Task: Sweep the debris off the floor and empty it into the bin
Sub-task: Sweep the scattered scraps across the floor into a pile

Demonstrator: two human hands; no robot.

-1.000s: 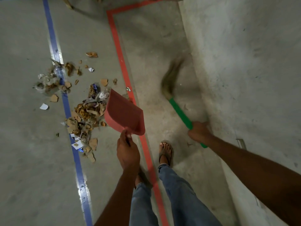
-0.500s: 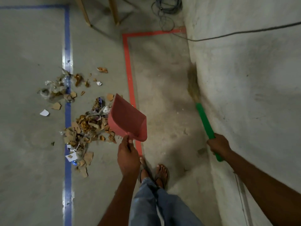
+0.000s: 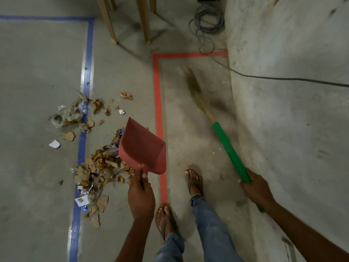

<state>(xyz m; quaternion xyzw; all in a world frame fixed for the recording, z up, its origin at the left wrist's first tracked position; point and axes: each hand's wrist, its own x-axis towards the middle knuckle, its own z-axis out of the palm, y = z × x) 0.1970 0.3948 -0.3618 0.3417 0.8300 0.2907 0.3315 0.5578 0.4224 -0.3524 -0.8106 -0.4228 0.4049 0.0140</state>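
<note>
My left hand (image 3: 141,193) grips the red dustpan (image 3: 143,146) by its handle; my right hand (image 3: 256,190) is clenched round the broom (image 3: 229,152) on its green grip. The debris (image 3: 100,167) along the floor's blue tape line (image 3: 83,140) looks light, dry and loose, so I judge gentle strokes suit it.

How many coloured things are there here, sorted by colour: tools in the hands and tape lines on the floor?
Red: 2, the dustpan and the red tape line
Green: 1, the broom handle
Blue: 1, the blue tape line
Total: 4

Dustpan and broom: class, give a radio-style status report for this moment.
Left hand gripping red dustpan, held above floor. Right hand on green-handled broom, bristles right of red tape. Debris unswept on blue tape. Cable ahead; no bin in view.
</note>
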